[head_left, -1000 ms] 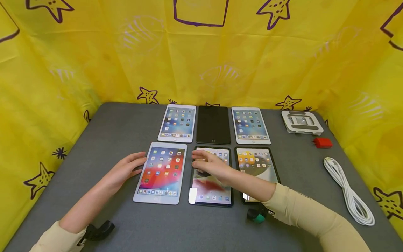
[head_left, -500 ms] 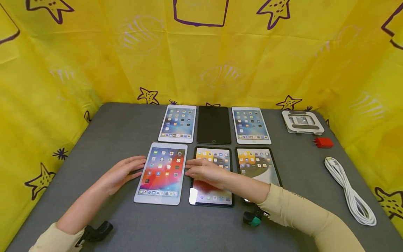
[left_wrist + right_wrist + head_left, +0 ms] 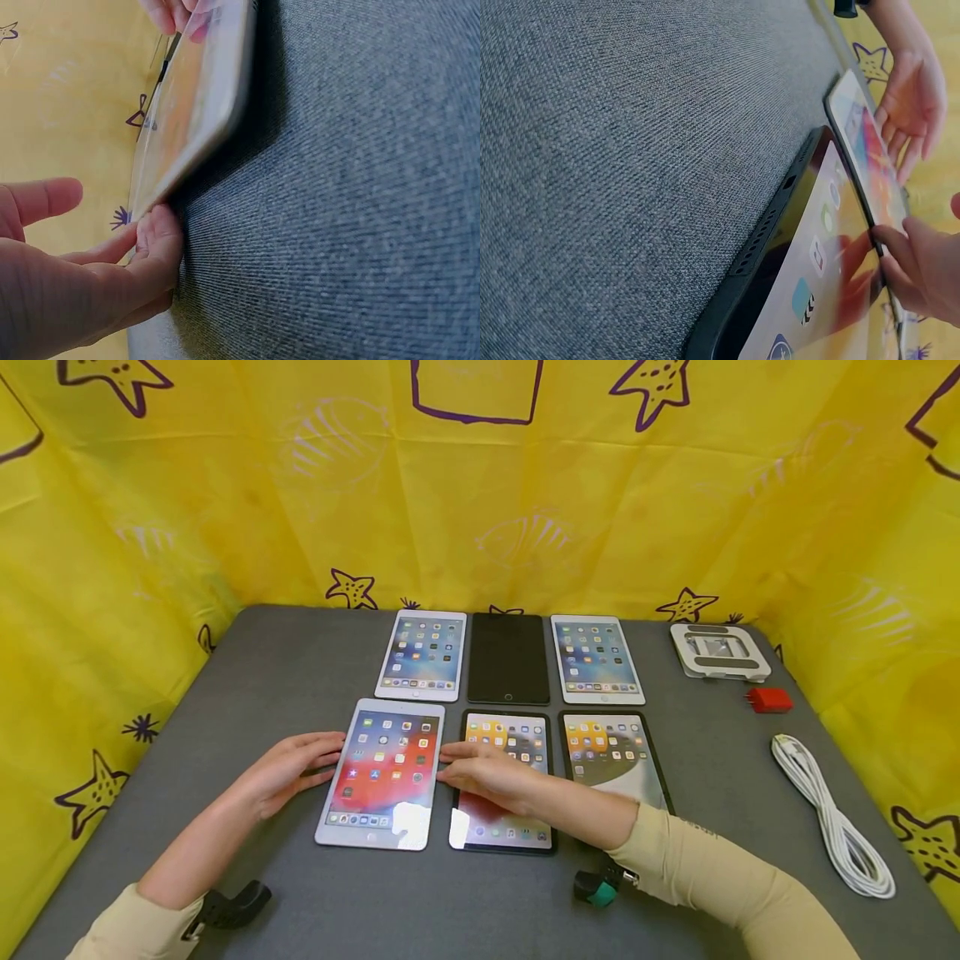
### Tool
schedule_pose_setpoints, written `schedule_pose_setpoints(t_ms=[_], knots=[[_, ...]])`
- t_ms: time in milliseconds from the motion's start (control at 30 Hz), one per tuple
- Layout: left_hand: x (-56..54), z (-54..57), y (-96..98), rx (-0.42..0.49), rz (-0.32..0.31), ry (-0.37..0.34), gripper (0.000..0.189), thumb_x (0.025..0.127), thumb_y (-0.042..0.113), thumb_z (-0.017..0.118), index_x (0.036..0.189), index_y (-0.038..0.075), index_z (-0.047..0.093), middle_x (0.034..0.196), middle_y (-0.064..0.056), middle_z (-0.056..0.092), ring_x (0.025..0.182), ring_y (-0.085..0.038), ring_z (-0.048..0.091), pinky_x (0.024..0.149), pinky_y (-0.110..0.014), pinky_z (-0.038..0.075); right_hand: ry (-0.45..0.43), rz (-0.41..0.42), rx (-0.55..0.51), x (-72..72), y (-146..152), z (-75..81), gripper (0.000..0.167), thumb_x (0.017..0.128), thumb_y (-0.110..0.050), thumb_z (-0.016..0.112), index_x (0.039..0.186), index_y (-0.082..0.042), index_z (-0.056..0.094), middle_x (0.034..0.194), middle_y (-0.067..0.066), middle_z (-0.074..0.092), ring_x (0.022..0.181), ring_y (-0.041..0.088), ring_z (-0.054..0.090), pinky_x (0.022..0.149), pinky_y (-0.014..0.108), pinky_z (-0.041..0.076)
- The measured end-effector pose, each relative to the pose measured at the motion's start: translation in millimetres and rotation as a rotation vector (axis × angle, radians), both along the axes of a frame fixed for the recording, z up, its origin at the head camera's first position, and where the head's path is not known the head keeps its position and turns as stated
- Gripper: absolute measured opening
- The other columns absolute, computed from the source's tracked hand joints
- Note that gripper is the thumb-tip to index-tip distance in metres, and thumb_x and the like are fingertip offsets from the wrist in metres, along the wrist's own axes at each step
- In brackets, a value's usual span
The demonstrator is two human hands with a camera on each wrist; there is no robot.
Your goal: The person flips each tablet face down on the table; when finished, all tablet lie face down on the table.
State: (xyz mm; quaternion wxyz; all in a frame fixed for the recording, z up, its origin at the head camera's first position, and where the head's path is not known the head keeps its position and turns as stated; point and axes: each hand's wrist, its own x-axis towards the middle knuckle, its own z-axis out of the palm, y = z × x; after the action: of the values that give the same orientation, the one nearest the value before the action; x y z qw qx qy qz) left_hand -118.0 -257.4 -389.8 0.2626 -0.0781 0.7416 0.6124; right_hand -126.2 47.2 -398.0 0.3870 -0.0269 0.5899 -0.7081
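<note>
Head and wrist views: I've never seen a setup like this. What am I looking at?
There's no machine, only a bare left hand and right hand. The widest picture comes from the head, looking forward and down; the close-ups come from each wrist. Six tablets lie in two rows on a gray table, with a white frame, red plug and white cable to the right. The hands touch opposite long edges of the front-left tablet; whether it's lifted isn't clear.

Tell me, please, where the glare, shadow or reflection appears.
Head view: white glare low on the red-screen tablet and the middle front tablet; left wrist view: dark shadow beside the former; right wrist view: the latter mirrors part of the right hand.
</note>
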Motion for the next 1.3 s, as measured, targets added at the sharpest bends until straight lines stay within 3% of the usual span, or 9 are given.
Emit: schedule_pose_setpoints(t_ms=[233,400,567,833,1033,1167,1300], knots=[[-1.0,3.5,-1.6,-0.025,-0.007,0.083,0.064,0.102,0.031,0.051,0.147,-0.008,0.028,0.146,-0.027,0.036,0.117,-0.021,0.052,0.092,-0.026,0.05,-0.003,0.0,0.0,0.2,-0.7,-1.6,0.055,0.095,-0.001,0.052,0.145,0.011,0.033,0.149,0.024,0.037,0.132,0.034,0.045,0.109,0.04,0.034],[-0.6,11.2,0.1,-0.031,0.021,0.129,0.064,0.1,0.032,0.056,0.147,-0.003,0.03,0.139,-0.022,0.042,0.105,-0.015,0.056,0.087,-0.024,0.051,-0.018,0.009,0.002,0.0,-3.0,-3.2,0.054,0.095,-0.002,0.052,0.145,0.01,0.034,0.148,0.023,0.039,0.131,0.033,0.047,0.108,0.039,0.035],[0.4,20.8,4.0,-0.028,0.054,0.139,0.063,0.098,0.035,0.059,0.146,0.003,0.034,0.136,-0.017,0.046,0.105,-0.016,0.057,0.086,-0.025,0.052,-0.043,0.005,-0.001,0.8,-5.7,-2.3,0.053,0.096,-0.003,0.052,0.145,0.008,0.036,0.147,0.021,0.041,0.129,0.031,0.049,0.106,0.038,0.038],[2.1,33.2,14.8,0.063,0.089,0.147,0.054,0.096,0.034,0.062,0.14,0.009,0.043,0.123,0.0,0.057,0.106,-0.014,0.059,0.087,-0.027,0.052,-0.063,-0.003,-0.044,0.7,-11.0,-4.6,0.052,0.096,-0.001,0.049,0.146,0.007,0.036,0.146,0.02,0.042,0.129,0.033,0.05,0.104,0.04,0.042],[-0.7,38.5,32.8,0.121,0.126,0.154,0.044,0.094,0.032,0.066,0.132,0.016,0.051,0.117,0.006,0.062,0.105,-0.014,0.06,0.086,-0.029,0.052,-0.104,0.008,-0.048,1.8,-14.5,-6.0,0.051,0.096,0.0,0.05,0.146,0.002,0.038,0.146,0.018,0.043,0.127,0.031,0.052,0.103,0.039,0.043],[-1.3,38.5,45.2,0.148,0.145,0.173,0.041,0.094,0.028,0.067,0.131,0.015,0.053,0.114,0.006,0.064,0.102,-0.014,0.061,0.086,-0.03,0.052,-0.052,0.055,-0.031,0.5,-14.6,-5.5,0.052,0.097,-0.002,0.049,0.147,0.003,0.036,0.148,0.019,0.041,0.126,0.032,0.052,0.104,0.039,0.042],[-0.6,39.7,53.3,0.144,0.156,0.183,0.041,0.094,0.029,0.067,0.13,0.015,0.055,0.112,0.006,0.063,0.102,-0.013,0.06,0.086,-0.031,0.051,0.068,0.079,0.039,-5.4,-15.9,-0.2,0.05,0.098,-0.009,0.052,0.146,-0.001,0.04,0.147,0.017,0.043,0.122,0.033,0.055,0.102,0.04,0.045]])
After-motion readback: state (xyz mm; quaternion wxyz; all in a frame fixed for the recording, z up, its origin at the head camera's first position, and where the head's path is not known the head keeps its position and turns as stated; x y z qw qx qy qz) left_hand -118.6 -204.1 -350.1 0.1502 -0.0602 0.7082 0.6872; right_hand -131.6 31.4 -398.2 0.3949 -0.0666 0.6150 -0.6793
